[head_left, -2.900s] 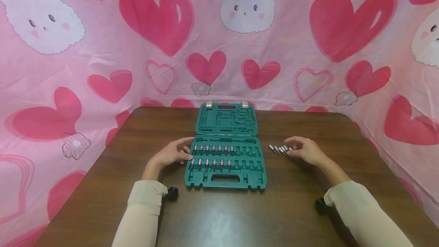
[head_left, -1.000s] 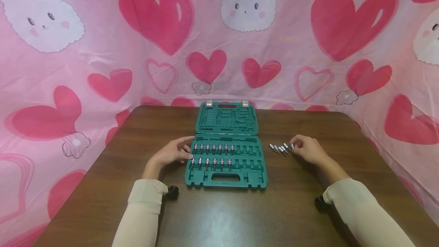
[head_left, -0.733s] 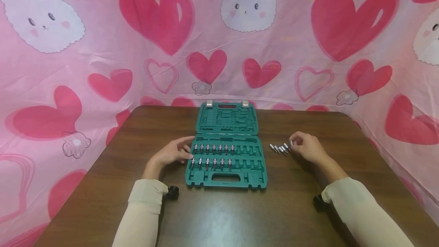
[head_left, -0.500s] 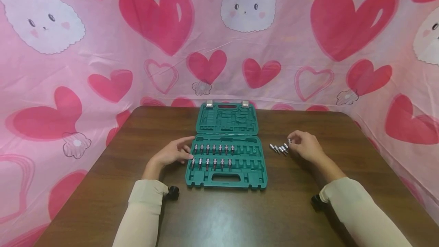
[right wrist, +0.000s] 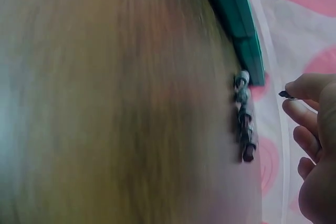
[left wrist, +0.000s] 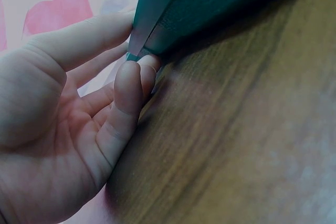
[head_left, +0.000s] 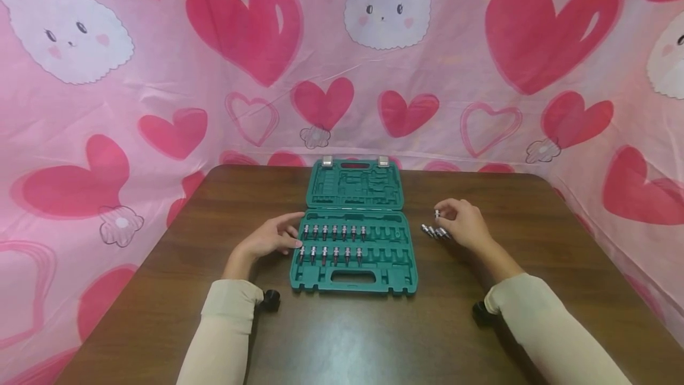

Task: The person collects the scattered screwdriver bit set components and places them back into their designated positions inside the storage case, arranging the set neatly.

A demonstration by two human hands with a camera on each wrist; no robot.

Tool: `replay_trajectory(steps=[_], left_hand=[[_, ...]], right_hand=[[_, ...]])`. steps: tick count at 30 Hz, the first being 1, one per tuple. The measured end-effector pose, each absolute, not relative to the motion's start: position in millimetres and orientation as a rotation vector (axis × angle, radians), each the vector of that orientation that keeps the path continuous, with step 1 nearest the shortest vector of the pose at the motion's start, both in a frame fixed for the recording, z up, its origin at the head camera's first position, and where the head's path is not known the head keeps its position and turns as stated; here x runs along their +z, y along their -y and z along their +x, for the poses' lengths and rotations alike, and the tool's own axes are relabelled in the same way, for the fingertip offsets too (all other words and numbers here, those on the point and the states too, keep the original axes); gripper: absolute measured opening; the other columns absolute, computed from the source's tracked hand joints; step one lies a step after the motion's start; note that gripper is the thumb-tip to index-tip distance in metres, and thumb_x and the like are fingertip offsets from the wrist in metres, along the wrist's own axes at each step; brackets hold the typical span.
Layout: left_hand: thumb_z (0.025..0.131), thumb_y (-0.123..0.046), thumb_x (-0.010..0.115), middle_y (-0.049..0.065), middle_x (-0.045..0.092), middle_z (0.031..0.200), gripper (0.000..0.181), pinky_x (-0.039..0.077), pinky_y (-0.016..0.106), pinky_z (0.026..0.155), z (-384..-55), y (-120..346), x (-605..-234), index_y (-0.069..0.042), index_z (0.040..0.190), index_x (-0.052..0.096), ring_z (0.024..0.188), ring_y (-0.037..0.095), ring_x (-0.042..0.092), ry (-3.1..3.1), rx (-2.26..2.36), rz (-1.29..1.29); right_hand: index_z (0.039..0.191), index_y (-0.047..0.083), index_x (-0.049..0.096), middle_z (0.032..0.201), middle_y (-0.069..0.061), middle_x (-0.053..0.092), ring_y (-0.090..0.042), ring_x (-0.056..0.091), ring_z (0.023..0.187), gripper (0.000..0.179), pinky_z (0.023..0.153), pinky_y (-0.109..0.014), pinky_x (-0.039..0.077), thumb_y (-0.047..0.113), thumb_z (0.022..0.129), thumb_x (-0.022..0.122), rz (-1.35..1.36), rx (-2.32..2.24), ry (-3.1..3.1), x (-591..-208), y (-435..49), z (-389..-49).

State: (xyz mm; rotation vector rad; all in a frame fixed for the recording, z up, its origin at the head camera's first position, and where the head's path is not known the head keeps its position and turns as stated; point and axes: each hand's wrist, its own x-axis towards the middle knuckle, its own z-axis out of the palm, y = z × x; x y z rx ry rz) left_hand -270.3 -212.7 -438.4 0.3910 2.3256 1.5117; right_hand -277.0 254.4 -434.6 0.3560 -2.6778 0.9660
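A green socket case (head_left: 352, 277) lies unfolded on the table, with two rows of bit sockets (head_left: 334, 232) filling the left part of its base. My left hand (head_left: 269, 236) rests against the case's left edge; in the left wrist view, its straight index finger (left wrist: 100, 32) touches the case side and the thumb lies near the lower edge. Between thumb and fingertips, my right hand (head_left: 465, 223) pinches one bit socket (head_left: 437, 214), raised above the table. In the right wrist view only the dark tip of that bit socket (right wrist: 285, 94) shows. Below it lie several loose bit sockets (head_left: 431, 231).
The case lid (head_left: 355, 185), with two metal latches, lies back toward the far table edge. Slots (head_left: 387, 255) in the right part of the base hold no bits. A pink heart-and-rabbit cloth (head_left: 320, 28) hangs behind and beside the wooden table (head_left: 342, 337).
My right hand first hovered at the loose pile, then took up one bit socket. It has since lifted the bit socket and moved left toward the case. The left hand has stayed put.
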Motion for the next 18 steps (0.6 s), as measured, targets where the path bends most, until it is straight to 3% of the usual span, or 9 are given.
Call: replay_trajectory(steps=[18], left_hand=[[0.086,-0.009,0.074,0.014,0.062,0.098,0.072,0.054,0.038,0.070,-269.8,212.3,-439.6,-0.013,0.149,0.039,0.082,0.026,0.061,-2.325,1.512,0.390]], right_hand=[[0.106,0.008,0.068,0.091,-0.007,0.059,-0.024,0.055,0.082,0.021,0.072,-0.038,0.047,0.013,0.086,0.074,0.384,1.067,2.722,-430.1,-212.1,-279.0]])
